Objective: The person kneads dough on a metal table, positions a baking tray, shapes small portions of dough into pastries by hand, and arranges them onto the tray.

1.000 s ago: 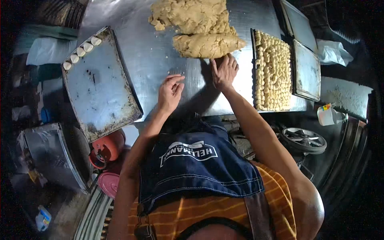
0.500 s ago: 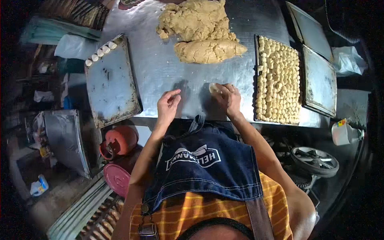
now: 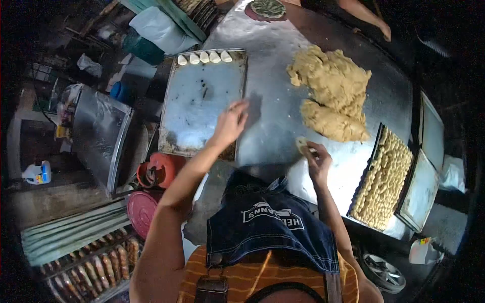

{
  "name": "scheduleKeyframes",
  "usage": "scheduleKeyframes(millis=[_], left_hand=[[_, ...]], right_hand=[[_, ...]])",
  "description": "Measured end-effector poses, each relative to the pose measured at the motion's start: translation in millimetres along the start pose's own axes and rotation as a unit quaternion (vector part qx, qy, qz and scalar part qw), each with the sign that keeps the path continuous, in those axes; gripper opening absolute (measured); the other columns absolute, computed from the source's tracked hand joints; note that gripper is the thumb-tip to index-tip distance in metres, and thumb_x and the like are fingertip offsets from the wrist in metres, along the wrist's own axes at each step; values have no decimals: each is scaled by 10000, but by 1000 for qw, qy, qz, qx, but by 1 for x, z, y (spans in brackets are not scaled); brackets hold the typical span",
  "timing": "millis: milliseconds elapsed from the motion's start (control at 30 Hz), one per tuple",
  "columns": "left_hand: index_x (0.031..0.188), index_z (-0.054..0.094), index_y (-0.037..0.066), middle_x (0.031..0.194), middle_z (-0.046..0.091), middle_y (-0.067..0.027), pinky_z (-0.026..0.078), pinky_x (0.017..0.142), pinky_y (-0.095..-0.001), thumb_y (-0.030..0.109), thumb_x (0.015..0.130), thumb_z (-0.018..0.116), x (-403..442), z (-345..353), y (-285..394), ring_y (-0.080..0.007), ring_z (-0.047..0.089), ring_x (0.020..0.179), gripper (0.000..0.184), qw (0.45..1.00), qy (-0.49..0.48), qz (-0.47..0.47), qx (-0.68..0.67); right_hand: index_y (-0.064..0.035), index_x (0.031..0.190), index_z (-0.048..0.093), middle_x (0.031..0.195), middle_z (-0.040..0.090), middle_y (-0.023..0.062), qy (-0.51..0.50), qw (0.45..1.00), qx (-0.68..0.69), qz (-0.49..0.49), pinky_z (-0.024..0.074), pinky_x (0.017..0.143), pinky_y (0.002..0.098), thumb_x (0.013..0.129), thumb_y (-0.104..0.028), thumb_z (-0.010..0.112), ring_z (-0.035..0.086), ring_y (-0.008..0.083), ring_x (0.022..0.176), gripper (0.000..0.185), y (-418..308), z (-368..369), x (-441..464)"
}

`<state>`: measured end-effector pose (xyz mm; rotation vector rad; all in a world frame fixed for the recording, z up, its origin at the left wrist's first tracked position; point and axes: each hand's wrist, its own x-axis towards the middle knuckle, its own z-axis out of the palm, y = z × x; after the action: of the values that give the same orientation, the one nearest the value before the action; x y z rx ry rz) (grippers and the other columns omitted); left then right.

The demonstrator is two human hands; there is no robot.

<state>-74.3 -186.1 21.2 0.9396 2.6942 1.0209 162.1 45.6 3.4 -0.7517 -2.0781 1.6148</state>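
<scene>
Change over the last second: the view is swinging, so the left-hand tray (image 3: pixel 194 118) is now sitting nearer the middle of the frame and the large dough mass (image 3: pixel 331 96) is lying right of centre. The right hand (image 3: pixel 319 162), touching the dough's near edge one second ago, is now hanging below it, well apart. Its fingers are pinching a small pale piece (image 3: pixel 302 145), as they were half a second ago; the hand is partly hiding that piece. The left hand (image 3: pixel 230 126), earlier over the bare worktop (image 3: pixel 270 136), is now hovering across the tray's right edge, its fingers loosely bent and slightly spread. Whether it is touching the tray, I cannot tell.

Surroundings: five white pieces (image 3: pixel 204 56) are lying in a row along the tray's top edge. At lower right, a filled tray (image 3: pixel 366 169) is carrying close rows of small dough pieces (image 3: pixel 386 177), with flat trays (image 3: pixel 419 192) leaning beside it. A round dish (image 3: pixel 265 10) is standing at the top of the frame; another person's arm (image 3: pixel 364 14) is reaching in at upper right.

Obstructions: the left forearm is covering the tray's lower right part and passing just beside an orange-red cylinder (image 3: pixel 164 169). The dark apron (image 3: pixel 273 222) is blocking part of the worktop's near edge, bottom centre.
</scene>
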Motion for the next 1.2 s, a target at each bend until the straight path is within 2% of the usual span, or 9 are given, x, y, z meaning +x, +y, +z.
scheduleKeyframes(millis=[100,233,500,900,967,1067,1133,1167,1200], left_hand=[[1316,638,26,1398,636,-133,582,809,-423,49,877,616,88,-21,-63,-348,714,960,441,985,85,94,115],[1333,599,-30,1431,592,-166,471,1043,-427,121,890,621,176,-46,-118,-329,635,1205,469,916,117,256,286],[1297,625,-3,1336,655,-181,419,1095,-460,174,952,532,202,-33,-175,-325,610,1238,399,906,62,265,323],[1235,612,-63,1209,680,-203,510,985,-439,121,930,538,202,-26,-183,-321,676,1077,364,912,124,279,273],[1221,601,-47,1121,696,-193,555,869,-457,112,938,526,202,-27,-184,-336,696,949,334,919,93,250,289],[1253,632,18,1064,713,-182,554,799,-459,125,957,542,207,-40,-179,-330,701,879,327,941,-17,231,246],[1272,660,44,1134,720,-157,539,884,-466,52,856,673,189,-52,-141,-351,688,991,416,956,60,261,123],[1284,655,9,1168,712,-157,534,924,-440,-18,843,649,166,-53,-119,-350,672,1068,442,986,23,140,90],[1299,651,12,1203,702,-163,526,952,-432,-14,853,645,140,-42,-96,-353,666,1087,447,990,38,135,28]], right_hand=[[-1,1093,771,878,699,75,-34,989,-133,-52,482,651,295,896,-112,768,594,170,711,226,-51,93,62],[-96,1050,810,878,713,64,6,976,-182,-122,476,621,329,877,-234,782,613,210,688,223,-74,216,162],[-184,963,820,917,684,-24,114,860,-423,-262,510,726,384,837,-278,734,647,270,786,179,-60,327,275],[-188,1333,676,1236,601,69,75,784,-533,-309,479,796,429,850,-185,652,579,311,937,483,-25,337,254],[-163,1212,731,1182,630,94,-19,843,-479,-242,496,778,436,842,-203,639,607,312,919,384,-42,329,257],[-164,1072,742,1165,668,116,-2,838,-488,-244,527,781,438,867,-228,646,654,323,929,235,-62,308,254],[-144,1067,714,1161,655,90,95,861,-351,-356,529,796,438,871,-226,660,662,301,944,219,-90,260,218],[-112,1091,688,1179,635,76,34,899,-290,-325,523,781,434,889,-225,671,658,293,936,233,-87,232,198],[-87,1092,667,1152,622,93,-5,928,-218,-302,512,755,433,900,-187,665,645,313,912,216,-78,206,176]])
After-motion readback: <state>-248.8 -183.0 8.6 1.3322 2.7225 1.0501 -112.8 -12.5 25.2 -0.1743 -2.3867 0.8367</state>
